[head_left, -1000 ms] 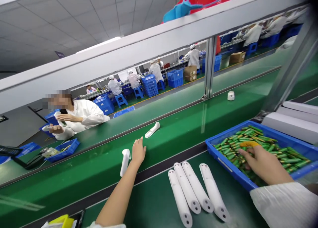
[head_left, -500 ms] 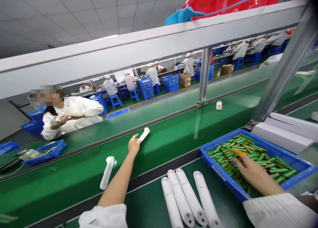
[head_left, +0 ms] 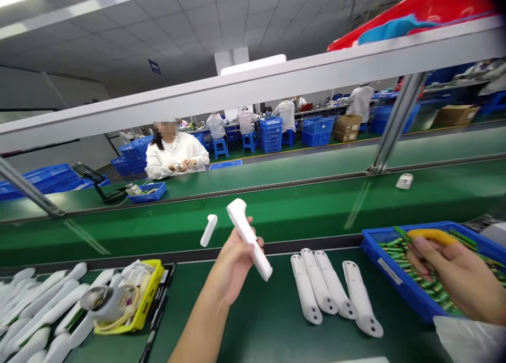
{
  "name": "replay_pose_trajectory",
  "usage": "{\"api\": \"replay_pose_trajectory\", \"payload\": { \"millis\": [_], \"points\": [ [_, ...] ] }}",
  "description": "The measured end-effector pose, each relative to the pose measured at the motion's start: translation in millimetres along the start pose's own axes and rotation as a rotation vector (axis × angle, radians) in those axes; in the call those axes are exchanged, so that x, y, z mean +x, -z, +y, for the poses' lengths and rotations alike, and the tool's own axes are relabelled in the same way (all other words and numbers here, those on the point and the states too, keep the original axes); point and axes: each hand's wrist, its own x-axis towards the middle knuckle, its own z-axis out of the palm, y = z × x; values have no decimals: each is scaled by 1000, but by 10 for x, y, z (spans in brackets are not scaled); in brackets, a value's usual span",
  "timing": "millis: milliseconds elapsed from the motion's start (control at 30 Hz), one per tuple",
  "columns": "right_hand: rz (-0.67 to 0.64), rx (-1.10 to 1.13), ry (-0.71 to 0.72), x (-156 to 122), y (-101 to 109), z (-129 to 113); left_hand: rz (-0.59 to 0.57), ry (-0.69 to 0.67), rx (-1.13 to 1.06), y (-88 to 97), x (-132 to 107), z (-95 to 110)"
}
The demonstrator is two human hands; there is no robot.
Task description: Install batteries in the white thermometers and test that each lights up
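My left hand point(head_left: 235, 260) is closed around a white plastic handle-shaped housing point(head_left: 253, 243) with a rounded, bent head, held up at a slant above the bench. My right hand point(head_left: 446, 263), a yellow cover point(head_left: 432, 236) on one finger, pinches a green battery point(head_left: 402, 233) over the blue bin point(head_left: 389, 272). Many green batteries point(head_left: 438, 294) fill that bin. Between my hands, several long white housings point(head_left: 334, 284) lie side by side on the green bench. Another white housing point(head_left: 208, 230) lies on the green belt beyond my left hand.
On the left are a yellow tray point(head_left: 152, 294) with parts, a black pen-like rod point(head_left: 158, 310) and many white housings point(head_left: 43, 310). A small white part point(head_left: 404, 181) sits on the belt. Opposite, a co-worker point(head_left: 176, 155) handles something beside a small blue bin point(head_left: 148, 193).
My left hand has drawn back from the belt with the white housing. My right hand has lifted from among the batteries with one pinched in its fingers. The view has turned left.
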Motion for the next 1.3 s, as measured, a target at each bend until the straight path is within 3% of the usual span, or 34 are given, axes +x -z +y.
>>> {"api": "replay_pose_trajectory", "payload": {
  "millis": [67,167,300,400,467,533,633,733,933,1167,1300],
  "points": [
    [-141,164,-30,-188,-212,-338,-4,-16,-153,54,-121,2],
    [-242,267,53,-663,-658,-799,-63,-18,-309,88,-238,4],
    [-503,228,404,-1249,-1236,-1216,-42,-122,-296,59,-357,41],
    [-648,108,563,-1418,-1516,-1346,-48,-218,-219,51,-426,79],
    [-675,110,449,-1433,-1642,-1361,-71,-294,-136,64,-458,95],
    [-730,261,217,-1414,-1741,-1355,-86,-370,-63,85,-475,102],
    [-854,594,-96,-1360,-1840,-1370,-120,-414,-35,120,-468,97],
    [-938,707,-205,-1299,-1878,-1401,-161,-385,-75,145,-422,67],
    [-897,666,-143,-1210,-1848,-1331,-133,-345,-131,146,-341,-4],
    [-798,823,-123,-1037,-1616,-1369,-67,-379,-215,163,-342,67],
    [-742,881,-56,-1068,-1645,-1391,-62,-342,-240,165,-328,49]
  ]
}}
